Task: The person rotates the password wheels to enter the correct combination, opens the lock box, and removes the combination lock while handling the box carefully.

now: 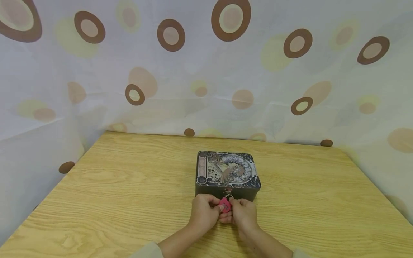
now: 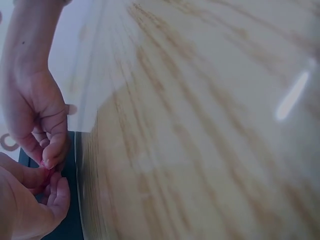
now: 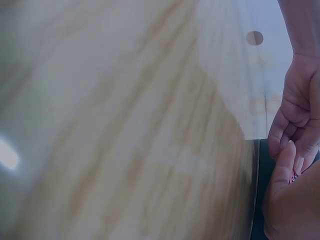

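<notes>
A dark tin box (image 1: 206, 190) with an ornate printed lid sits on the table, its front facing me. At the clasp on its front is a small pink combination padlock (image 1: 225, 205) with a thin metal shackle and a row of dials. My left hand (image 1: 204, 212) pinches the padlock's left side between thumb and fingers. From the right, my right hand (image 1: 246, 214) grips it near the shackle, its other fingers curled below. In both wrist views the hands meet at the box front and mostly hide the pink padlock (image 2: 48, 175).
The wood-grain table (image 1: 113, 200) stretches out on both sides of the box. A pale curtain (image 1: 180, 79) with brown and yellow circles hangs behind the table and along its sides.
</notes>
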`<state>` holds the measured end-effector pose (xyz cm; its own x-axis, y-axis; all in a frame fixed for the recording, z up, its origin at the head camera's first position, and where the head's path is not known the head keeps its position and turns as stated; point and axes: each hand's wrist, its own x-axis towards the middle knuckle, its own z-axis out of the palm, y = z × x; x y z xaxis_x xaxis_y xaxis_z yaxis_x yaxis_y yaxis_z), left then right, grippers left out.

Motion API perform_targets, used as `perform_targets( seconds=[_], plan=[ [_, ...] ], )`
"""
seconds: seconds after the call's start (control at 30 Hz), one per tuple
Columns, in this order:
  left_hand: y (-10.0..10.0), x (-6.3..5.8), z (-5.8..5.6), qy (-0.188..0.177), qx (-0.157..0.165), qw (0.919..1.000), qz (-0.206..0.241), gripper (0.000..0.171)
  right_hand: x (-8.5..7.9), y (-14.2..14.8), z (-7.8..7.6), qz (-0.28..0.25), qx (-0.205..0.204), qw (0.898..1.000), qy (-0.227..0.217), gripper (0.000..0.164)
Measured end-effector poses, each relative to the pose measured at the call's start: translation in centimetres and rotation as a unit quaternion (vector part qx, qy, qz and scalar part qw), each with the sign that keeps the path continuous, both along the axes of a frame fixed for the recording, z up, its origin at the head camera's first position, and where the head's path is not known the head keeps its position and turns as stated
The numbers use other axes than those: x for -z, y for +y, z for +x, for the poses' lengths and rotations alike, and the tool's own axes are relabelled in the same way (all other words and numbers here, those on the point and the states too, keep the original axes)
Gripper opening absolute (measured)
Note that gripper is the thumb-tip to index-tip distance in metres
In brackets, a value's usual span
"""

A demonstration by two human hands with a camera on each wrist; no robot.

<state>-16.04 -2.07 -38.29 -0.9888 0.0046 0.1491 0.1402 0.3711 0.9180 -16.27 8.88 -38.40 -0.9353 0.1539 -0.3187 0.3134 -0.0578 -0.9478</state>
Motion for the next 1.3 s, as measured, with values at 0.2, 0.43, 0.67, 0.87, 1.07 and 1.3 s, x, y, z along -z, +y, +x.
perform_targets(
  seconds=[0.2, 0.43, 0.67, 0.87, 1.07, 1.3],
  plan=[
    [-0.1, -0.1, -0.1, -0.002, 0.000, 1.0000, 0.003, 0.003, -0.2, -0.1, 0.1, -0.020, -0.001, 1.000, -0.014, 0.022],
    [0.0, -0.5, -0.2, -0.015, -0.009, 0.9998, 0.011, 0.003, -0.3, -0.2, 0.1, -0.036, 0.001, 0.999, -0.020, 0.023],
    [-0.1, -0.5, -0.3, -0.016, -0.013, 0.9998, 0.003, 0.004, -0.3, -0.1, 0.0, -0.041, 0.001, 0.999, -0.010, 0.021],
    [0.0, -0.6, -0.3, -0.011, -0.011, 0.9999, -0.003, 0.004, -0.2, 0.2, 0.1, -0.045, -0.010, 0.999, 0.000, 0.019],
    [0.0, -0.5, -0.1, -0.017, -0.006, 0.9998, 0.006, 0.004, -0.1, 0.6, 0.3, -0.034, -0.019, 0.999, -0.001, 0.013],
    [0.2, -0.2, 0.2, -0.020, -0.010, 0.9997, 0.011, 0.005, -0.1, 1.2, 0.4, -0.010, -0.028, 1.000, 0.001, 0.013]
  ],
)
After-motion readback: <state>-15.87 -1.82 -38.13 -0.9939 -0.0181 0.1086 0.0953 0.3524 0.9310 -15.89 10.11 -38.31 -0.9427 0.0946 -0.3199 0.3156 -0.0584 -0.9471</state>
